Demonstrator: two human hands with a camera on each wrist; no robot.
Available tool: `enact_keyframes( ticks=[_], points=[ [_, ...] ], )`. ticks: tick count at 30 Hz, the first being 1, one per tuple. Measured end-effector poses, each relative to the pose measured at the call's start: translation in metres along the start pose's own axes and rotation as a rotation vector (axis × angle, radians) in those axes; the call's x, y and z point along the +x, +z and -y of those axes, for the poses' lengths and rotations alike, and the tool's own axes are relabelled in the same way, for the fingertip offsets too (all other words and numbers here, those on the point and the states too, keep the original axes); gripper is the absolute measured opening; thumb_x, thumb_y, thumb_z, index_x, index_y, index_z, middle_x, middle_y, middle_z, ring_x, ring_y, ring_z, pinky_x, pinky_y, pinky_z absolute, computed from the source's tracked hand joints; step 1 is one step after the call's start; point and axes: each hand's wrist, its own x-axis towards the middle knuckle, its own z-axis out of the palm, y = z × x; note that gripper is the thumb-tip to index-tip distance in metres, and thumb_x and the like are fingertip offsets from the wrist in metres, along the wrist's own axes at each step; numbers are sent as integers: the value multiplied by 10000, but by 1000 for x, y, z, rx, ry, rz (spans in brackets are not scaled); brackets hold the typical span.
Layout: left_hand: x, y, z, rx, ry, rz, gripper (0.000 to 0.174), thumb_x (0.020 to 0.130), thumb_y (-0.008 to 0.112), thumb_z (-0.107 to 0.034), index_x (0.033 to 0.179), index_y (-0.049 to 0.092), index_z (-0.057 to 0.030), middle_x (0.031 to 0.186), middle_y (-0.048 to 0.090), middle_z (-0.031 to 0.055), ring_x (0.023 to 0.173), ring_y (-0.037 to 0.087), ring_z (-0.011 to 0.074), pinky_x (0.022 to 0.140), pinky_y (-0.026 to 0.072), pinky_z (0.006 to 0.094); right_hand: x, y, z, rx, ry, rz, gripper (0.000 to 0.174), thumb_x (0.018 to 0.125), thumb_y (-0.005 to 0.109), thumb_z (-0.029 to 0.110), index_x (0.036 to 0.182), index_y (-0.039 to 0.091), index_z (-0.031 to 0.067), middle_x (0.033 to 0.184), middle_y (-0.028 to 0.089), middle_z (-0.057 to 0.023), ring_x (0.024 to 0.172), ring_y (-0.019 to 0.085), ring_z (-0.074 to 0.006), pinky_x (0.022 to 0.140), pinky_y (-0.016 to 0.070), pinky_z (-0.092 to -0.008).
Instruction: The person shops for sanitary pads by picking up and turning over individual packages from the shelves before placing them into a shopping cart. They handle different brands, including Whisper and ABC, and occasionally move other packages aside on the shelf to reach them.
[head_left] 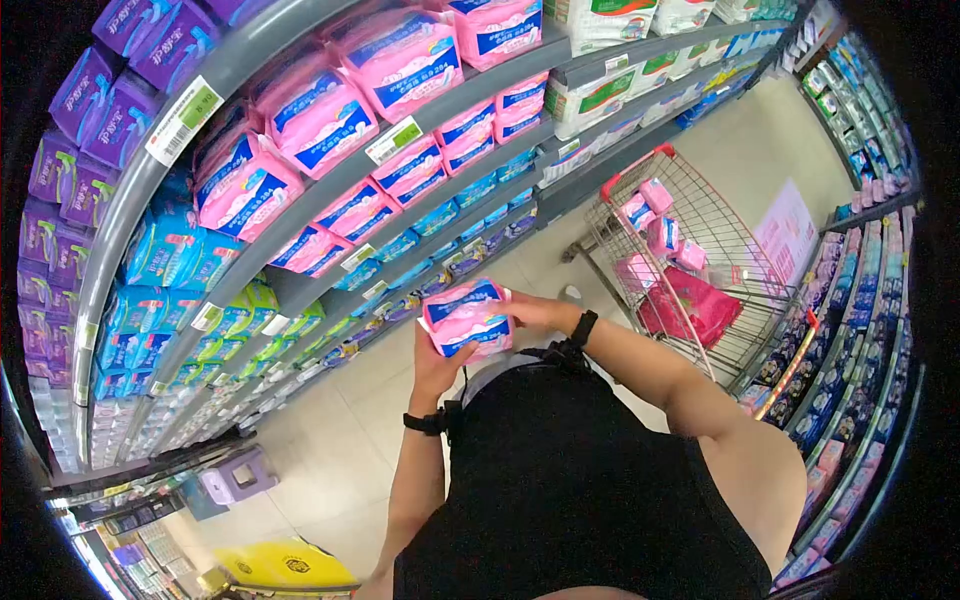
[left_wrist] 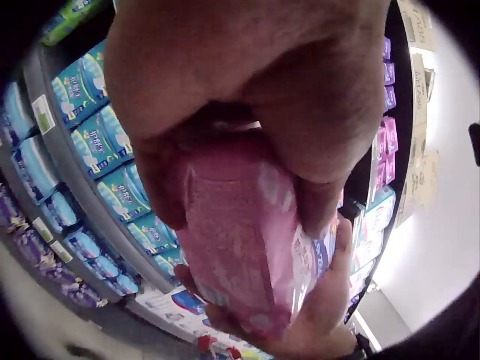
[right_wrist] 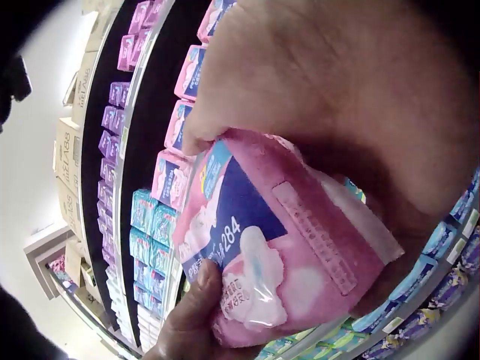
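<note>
Both hands hold one pink pack of sanitary pads [head_left: 468, 318] in front of the waist. My left hand [head_left: 438, 368] grips its left end, the thumb lying over the printed face. At the opposite end, my right hand [head_left: 540, 312] has its thumb and fingers around the pack. The right wrist view shows the pack's front [right_wrist: 259, 247], with a blue panel, the number 284 and a winged pad picture. In the left wrist view its plain pink side [left_wrist: 232, 225] faces the camera between the left thumb and fingers.
Shelves to the left carry rows of pink packs [head_left: 405, 70], blue packs [head_left: 160, 255] and purple packs [head_left: 125, 60]. A shopping cart [head_left: 655, 150] at the right holds several pink packs [head_left: 662, 236] and a magenta bag [head_left: 690, 308]. More stocked shelves [head_left: 845, 370] line the far right.
</note>
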Motion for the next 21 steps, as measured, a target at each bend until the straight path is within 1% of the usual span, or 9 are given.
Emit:
enact_keyframes(
  ticks=[1,7,10,11,14,16,18,19,21],
  points=[
    [3,6,-4,-14,10,-22,791,753,870,-55,1379,388,-19,1337,558,136,1241,571,231,1051,486,395,-3,4,5,-28,26,-61,633,1025,551,367,1545,291,116,1310,603,-59,1019,644,-113,760,581,-308],
    [17,4,-3,101,76,79,795,841,814,-139,1437,307,-2,1393,512,165,1273,543,240,1058,475,398,-11,-10,18,-10,107,11,658,998,602,316,1548,300,119,1325,600,-34,1114,611,-121,867,543,-317],
    [24,-4,31,49,92,5,799,945,704,-261,1502,196,3,1436,462,189,1306,509,249,1062,469,401,-12,-16,17,-145,-11,-50,733,951,678,273,1553,291,117,1310,606,-38,1148,593,-129,897,524,-300],
    [28,-5,38,98,161,17,788,1012,592,-337,1546,110,-14,1469,422,196,1327,489,268,1045,483,425,-12,-17,18,-228,-49,-78,759,935,699,270,1554,289,112,1343,579,-52,1186,569,-145,923,515,-302],
    [21,-2,18,-102,-295,-26,692,1046,485,-432,1561,183,-82,1500,423,139,1332,492,279,965,543,456,-10,-19,18,-445,-176,-123,839,890,762,231,1558,274,88,1433,499,-89,1291,492,-187,1031,450,-329],
    [24,-2,19,-149,-309,11,664,1034,529,-369,1556,213,-108,1489,442,128,1296,530,308,882,585,476,-7,-21,16,-558,-278,-91,893,862,800,168,1562,255,60,1479,448,-104,1347,436,-209,1145,355,-375],
    [27,-12,28,-178,-321,93,660,1026,552,-345,1552,225,-118,1486,447,124,1288,536,311,876,586,469,-11,-21,22,-606,-289,-26,901,891,762,284,1576,209,93,1547,321,-115,1409,357,-238,1134,378,-394],
    [26,-10,17,-230,-327,58,705,999,617,-237,1549,200,-93,1446,474,151,1256,551,263,960,543,413,-12,-19,24,-629,-292,11,908,905,744,341,1583,185,110,1582,258,-120,1439,318,-252,1128,389,-403],
    [21,-4,5,-176,-112,16,771,945,685,-184,1538,203,-82,1434,466,150,1287,517,261,1031,487,418,-7,-26,16,-490,-296,21,892,930,707,361,1591,157,123,1587,258,-115,1440,327,-245,1139,378,-412]
  ],
)
